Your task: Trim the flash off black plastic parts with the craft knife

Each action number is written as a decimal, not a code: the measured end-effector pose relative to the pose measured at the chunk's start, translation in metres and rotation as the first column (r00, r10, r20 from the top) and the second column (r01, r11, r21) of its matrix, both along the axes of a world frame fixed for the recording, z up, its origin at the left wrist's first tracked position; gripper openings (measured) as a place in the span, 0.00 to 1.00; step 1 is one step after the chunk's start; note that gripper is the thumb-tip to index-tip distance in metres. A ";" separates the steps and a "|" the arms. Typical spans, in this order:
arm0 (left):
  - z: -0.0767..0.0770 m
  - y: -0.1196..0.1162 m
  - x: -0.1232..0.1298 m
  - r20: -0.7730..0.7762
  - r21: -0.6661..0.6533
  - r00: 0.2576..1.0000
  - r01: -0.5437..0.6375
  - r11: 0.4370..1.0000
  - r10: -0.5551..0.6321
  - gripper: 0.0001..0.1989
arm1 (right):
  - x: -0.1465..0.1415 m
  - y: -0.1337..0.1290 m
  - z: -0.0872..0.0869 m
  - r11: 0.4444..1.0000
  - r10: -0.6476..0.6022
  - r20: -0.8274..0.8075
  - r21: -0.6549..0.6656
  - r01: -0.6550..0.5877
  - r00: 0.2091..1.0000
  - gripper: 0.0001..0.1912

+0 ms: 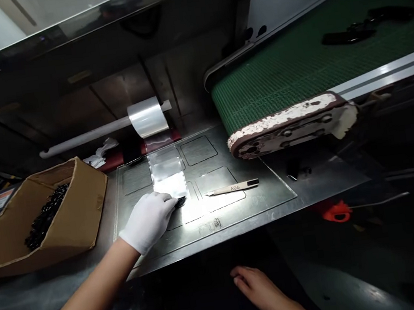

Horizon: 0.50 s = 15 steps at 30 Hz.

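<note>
My left hand (149, 221), in a white glove, pinches a small black part (180, 202) at the near end of a clear film strip (166, 166). The strip runs over the metal plate (269, 195) from a film roll (147, 117) on a white rod. To the right of that hand lies a pale tool (234, 187) marked A06, with a thin blade tip pointing left. My bare right hand (258, 288) hangs below the table's front edge, its fingers curled together and apparently holding nothing.
A cardboard box (99, 202) of small black parts stands at the left. A green conveyor belt (277, 79) with black parts on it rises at the right. Another black part (295, 169) lies under its end, and an orange object (337, 212) is below the table edge.
</note>
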<state>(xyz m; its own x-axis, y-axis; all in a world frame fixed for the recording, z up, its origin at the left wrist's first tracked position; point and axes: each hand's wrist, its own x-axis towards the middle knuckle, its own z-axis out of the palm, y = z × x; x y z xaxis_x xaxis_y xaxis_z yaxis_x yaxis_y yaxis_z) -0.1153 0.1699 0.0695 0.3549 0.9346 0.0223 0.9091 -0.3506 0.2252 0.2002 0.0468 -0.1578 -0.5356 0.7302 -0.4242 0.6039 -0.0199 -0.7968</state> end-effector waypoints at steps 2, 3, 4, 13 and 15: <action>0.006 0.005 -0.003 0.008 -0.009 1.000 -0.005 1.000 0.005 0.12 | 0.001 0.001 -0.002 1.000 -0.004 -0.009 -0.010 0.004 1.000 0.19; 0.010 0.008 -0.005 0.018 -0.001 1.000 -0.022 1.000 0.022 0.12 | 0.002 0.002 -0.002 1.000 -0.004 -0.012 -0.014 0.004 1.000 0.19; 0.014 0.011 -0.007 0.030 0.018 0.998 -0.051 0.999 0.050 0.12 | 0.002 0.003 -0.003 1.000 -0.003 -0.014 -0.018 0.003 1.000 0.20; 0.019 0.004 -0.002 0.039 0.229 0.985 -0.174 0.958 0.170 0.15 | -0.006 0.005 0.004 0.999 -0.024 -0.027 -0.047 0.022 0.999 0.19; 0.012 0.005 0.008 0.016 0.186 0.998 -0.056 0.981 0.054 0.16 | -0.004 0.012 0.021 1.000 -0.016 -0.021 -0.024 0.016 1.000 0.16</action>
<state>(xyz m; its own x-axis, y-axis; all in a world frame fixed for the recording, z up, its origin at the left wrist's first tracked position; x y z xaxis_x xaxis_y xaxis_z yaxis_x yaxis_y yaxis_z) -0.1074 0.1746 0.0815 0.3021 0.9319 0.2009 0.9260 -0.3370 0.1704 0.1967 0.0583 -0.1369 -0.5331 0.7285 -0.4301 0.5859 -0.0488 -0.8089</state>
